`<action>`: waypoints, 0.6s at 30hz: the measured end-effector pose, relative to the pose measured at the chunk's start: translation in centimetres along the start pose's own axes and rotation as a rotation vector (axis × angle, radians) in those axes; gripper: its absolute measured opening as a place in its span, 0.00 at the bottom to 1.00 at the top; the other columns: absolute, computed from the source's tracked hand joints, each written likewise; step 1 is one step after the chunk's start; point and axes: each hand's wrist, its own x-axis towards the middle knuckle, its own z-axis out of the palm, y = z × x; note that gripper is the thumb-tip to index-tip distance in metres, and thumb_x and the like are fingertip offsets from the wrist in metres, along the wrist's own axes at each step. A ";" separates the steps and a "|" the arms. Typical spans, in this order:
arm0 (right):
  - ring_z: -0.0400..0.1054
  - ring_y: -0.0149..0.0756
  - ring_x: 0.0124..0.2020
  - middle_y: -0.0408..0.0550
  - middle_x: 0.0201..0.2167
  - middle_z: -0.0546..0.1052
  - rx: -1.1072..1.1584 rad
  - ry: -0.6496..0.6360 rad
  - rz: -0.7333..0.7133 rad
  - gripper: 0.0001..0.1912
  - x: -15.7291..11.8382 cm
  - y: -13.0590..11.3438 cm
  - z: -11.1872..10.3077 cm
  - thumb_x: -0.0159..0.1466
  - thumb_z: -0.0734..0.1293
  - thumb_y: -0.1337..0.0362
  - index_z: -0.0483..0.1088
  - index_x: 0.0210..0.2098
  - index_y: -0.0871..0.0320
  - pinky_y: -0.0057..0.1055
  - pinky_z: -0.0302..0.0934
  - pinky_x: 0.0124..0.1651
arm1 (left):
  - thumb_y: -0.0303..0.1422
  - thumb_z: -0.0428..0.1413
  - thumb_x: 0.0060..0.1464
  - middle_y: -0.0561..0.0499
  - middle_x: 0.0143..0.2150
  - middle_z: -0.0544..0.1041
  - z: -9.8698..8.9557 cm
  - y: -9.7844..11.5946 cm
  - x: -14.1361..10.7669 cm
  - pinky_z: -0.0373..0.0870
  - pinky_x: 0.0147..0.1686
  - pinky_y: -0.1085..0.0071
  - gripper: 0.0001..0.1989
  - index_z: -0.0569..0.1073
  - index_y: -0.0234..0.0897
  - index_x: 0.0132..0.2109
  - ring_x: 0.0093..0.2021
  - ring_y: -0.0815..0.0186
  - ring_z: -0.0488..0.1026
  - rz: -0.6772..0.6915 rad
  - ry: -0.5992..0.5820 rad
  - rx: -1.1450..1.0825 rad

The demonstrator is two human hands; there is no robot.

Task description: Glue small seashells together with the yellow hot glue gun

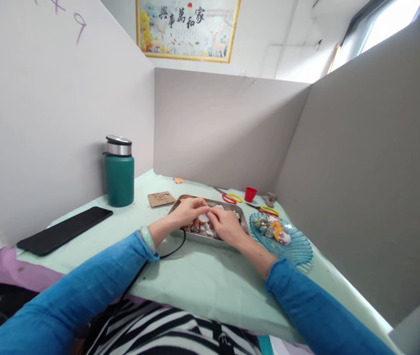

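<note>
Over a metal tray (pixel 245 209) of small mixed pieces, my two hands meet at the fingertips. Between the fingers is a small white, flat piece (pixel 204 217), too small to name surely. My left hand (pixel 190 211), a pale green bangle on its wrist, pinches it from the left. From the right, my right hand (pixel 226 226) has its thumb and finger closed at the piece's edge. Both hands partly hide the pieces in the tray. Just right of the tray stands a blue glass dish (pixel 298 251) with small orange, white and greenish pieces.
A green bottle (pixel 120 180) and a long black flat object (pixel 65 229) are on the left. Behind the tray lie a brown card (pixel 161 198), scissors with red and yellow handles (pixel 232 198), a second similar tool (pixel 265 210) and a red cup (pixel 250 194). Grey panels enclose the table.
</note>
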 end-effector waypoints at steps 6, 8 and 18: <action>0.63 0.29 0.25 0.44 0.26 0.74 -0.001 0.005 0.006 0.17 0.0 -0.1 -0.1 0.65 0.54 0.59 0.69 0.29 0.58 0.24 0.48 0.29 | 0.44 0.49 0.52 0.56 0.21 0.67 0.0 -0.1 0.0 0.57 0.13 0.81 0.15 0.66 0.34 0.34 0.15 0.74 0.66 0.005 0.010 0.039; 0.63 0.29 0.25 0.45 0.26 0.74 -0.007 0.008 0.010 0.17 0.0 -0.1 -0.1 0.65 0.54 0.59 0.69 0.29 0.58 0.24 0.48 0.29 | 0.44 0.49 0.52 0.57 0.21 0.67 0.1 0.0 0.0 0.58 0.13 0.81 0.16 0.66 0.34 0.34 0.15 0.74 0.66 0.008 0.012 0.060; 0.63 0.29 0.25 0.45 0.26 0.74 -0.005 0.014 0.006 0.17 0.0 -0.2 -0.1 0.65 0.54 0.59 0.70 0.29 0.58 0.24 0.48 0.28 | 0.45 0.49 0.51 0.55 0.21 0.68 0.0 0.0 0.0 0.56 0.12 0.82 0.17 0.67 0.33 0.35 0.15 0.74 0.66 0.003 0.014 0.050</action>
